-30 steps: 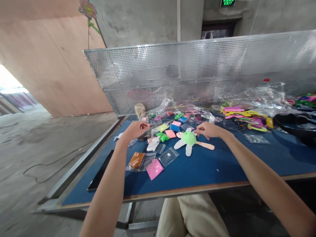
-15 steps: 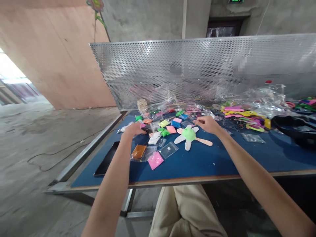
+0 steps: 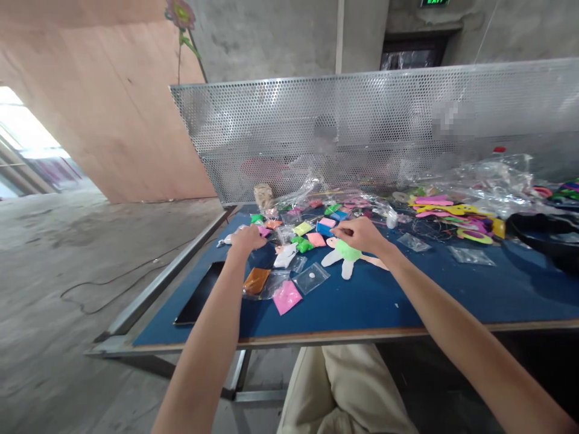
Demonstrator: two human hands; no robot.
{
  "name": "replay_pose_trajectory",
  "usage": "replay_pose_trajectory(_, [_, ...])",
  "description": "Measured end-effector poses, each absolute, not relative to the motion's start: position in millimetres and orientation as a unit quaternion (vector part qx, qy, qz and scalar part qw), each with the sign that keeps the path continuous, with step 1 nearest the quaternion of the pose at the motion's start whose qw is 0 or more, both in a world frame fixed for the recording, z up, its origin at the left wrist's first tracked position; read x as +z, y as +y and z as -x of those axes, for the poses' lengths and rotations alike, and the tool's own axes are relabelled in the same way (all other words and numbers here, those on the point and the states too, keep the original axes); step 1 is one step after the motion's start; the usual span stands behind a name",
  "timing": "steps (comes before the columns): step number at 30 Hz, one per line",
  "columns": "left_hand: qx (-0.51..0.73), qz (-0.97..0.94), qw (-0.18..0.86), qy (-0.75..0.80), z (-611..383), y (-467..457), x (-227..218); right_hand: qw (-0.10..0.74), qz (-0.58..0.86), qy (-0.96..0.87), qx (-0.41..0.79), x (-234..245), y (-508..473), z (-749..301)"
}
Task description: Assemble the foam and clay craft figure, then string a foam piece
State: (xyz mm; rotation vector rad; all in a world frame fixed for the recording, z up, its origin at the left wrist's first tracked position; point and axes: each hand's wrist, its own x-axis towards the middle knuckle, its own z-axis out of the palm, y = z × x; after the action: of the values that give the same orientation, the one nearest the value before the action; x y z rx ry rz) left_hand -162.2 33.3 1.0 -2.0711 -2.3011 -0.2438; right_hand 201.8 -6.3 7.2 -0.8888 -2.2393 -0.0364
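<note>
My right hand [image 3: 360,234] hovers over a clay figure [image 3: 346,253] with a green body and white limbs, which lies on a wooden stick [image 3: 377,263]. Its fingers are pinched together by the figure's pale head. Anything between the fingertips is too small to see. My left hand [image 3: 246,237] rests knuckles up on the blue table [image 3: 407,295], fingers curled among small clay packets by a purple piece [image 3: 263,231]. Whether it grips one is hidden. A white clay piece [image 3: 284,256] and green lumps [image 3: 304,245] lie between my hands.
An orange packet [image 3: 256,280], a pink packet [image 3: 286,297] and a clear bag [image 3: 310,277] lie nearer me. A black slab [image 3: 199,292] sits at the table's left. Foam shapes [image 3: 446,211] and plastic wrap lie at the right, by a black tray [image 3: 543,232]. A perforated metal screen [image 3: 362,120] stands behind.
My right hand went back from the figure's far side, then came left over its head. My left hand dropped from a raised hold onto the packets. The camera shifted slightly.
</note>
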Motion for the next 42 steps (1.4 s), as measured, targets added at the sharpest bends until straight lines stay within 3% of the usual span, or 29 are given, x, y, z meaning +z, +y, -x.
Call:
replay_pose_trajectory(8, [-0.221, 0.772, 0.023, -0.595, 128, 23, 25, 0.378, 0.356, -0.854, -0.016, 1, -7, -207])
replay_pose_trajectory(11, [-0.436, 0.789, -0.118, -0.416, 88, 13, 25, 0.398, 0.361, -0.843, -0.002, 1, -10, -200])
replay_pose_trajectory(16, [-0.534, 0.735, -0.274, -0.314, 35, -5, 12, 0.433, 0.362, -0.825, 0.019, -2, -13, -184])
replay_pose_trajectory(24, [-0.530, 0.719, -0.332, -0.303, 25, -9, 2, 0.493, 0.346, -0.798, 0.037, -8, -12, -178])
replay_pose_trajectory(31, [-0.469, 0.781, -0.176, -0.372, 22, -12, -1, 0.519, 0.340, -0.784, -0.028, -8, -11, -180])
replay_pose_trajectory(42, [-0.450, 0.791, -0.155, -0.385, 21, -16, 1, 0.515, 0.306, -0.800, -0.037, -7, -8, -180])
